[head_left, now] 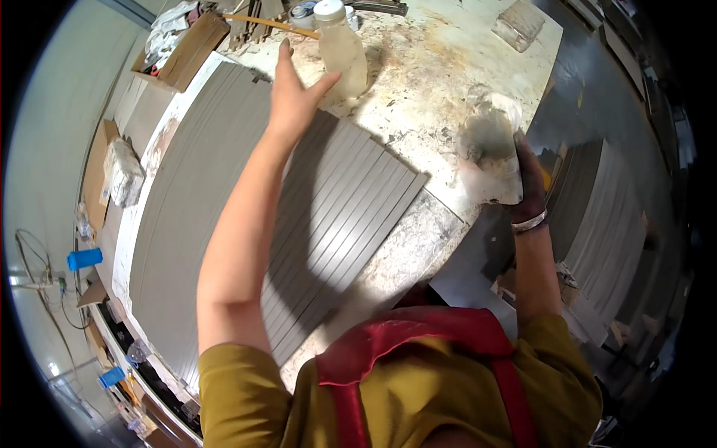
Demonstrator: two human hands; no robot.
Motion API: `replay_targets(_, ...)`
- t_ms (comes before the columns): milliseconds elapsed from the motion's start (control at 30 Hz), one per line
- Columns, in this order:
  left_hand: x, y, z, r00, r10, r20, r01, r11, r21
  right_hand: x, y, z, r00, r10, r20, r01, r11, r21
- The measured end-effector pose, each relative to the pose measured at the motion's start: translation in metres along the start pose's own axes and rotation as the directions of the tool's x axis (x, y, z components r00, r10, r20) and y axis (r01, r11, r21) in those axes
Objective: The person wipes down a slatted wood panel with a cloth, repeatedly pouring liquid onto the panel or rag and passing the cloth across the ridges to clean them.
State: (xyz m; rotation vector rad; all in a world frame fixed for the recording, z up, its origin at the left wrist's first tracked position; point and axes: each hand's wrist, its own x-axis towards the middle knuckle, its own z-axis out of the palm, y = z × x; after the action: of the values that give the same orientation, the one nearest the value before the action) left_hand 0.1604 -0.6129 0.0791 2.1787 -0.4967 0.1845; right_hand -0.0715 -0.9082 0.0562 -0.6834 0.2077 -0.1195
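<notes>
My left hand reaches over the table with thumb and fingers apart. Its thumb tip is at the left side of a cloudy, translucent plastic bottle with a white cap; I cannot tell if they touch. The bottle stands upright. My right hand, looking dark as if gloved or stained, grips the edge of a whitish, partly see-through crumpled piece, cloth or plastic, above the table's right edge. That piece is partly blurred. Below my left forearm lie long grey strips, side by side in a wide stack.
The stained white table holds a wrapped block at its far right corner. A cardboard box with rags sits far left, near a wooden stick. More grey strips are stacked at right. A wrapped bundle lies left.
</notes>
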Motion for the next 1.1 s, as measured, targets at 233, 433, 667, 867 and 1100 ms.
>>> replay_targets(233, -0.249, 0.044, -0.109, 0.891, 0.045, 0.451, -0.209, 0.924, 0.32, 0.0, 0.102, 0.071, 0.775, -0.156, 0.612, 0.619, -0.011, -0.786)
replay_targets(433, -0.406, 0.047, -0.174, 0.879, -0.372, 0.3, 0.068, 0.718, 0.692, 0.074, 0.034, -0.005, 0.89, -0.084, 0.447, 0.375, -0.421, -0.826)
replay_targets(667, -0.539, 0.016, -0.252, 0.847, -0.528, -0.061, 0.379, 0.52, 0.766, -0.009, 0.088, 0.132, 0.717, 0.231, 0.658, 0.697, -0.247, -0.673)
replay_targets(867, -0.605, 0.0, -0.293, 0.775, -0.561, -0.291, 0.552, 0.377, 0.743, 0.059, 0.069, 0.054, 0.961, 0.049, 0.272, 0.276, -0.208, -0.938)
replay_targets(1100, -0.664, -0.013, -0.334, 0.705, -0.547, -0.451, 0.66, 0.273, 0.7, 0.002, 0.105, 0.079, 0.77, 0.425, 0.475, 0.617, -0.31, -0.723)
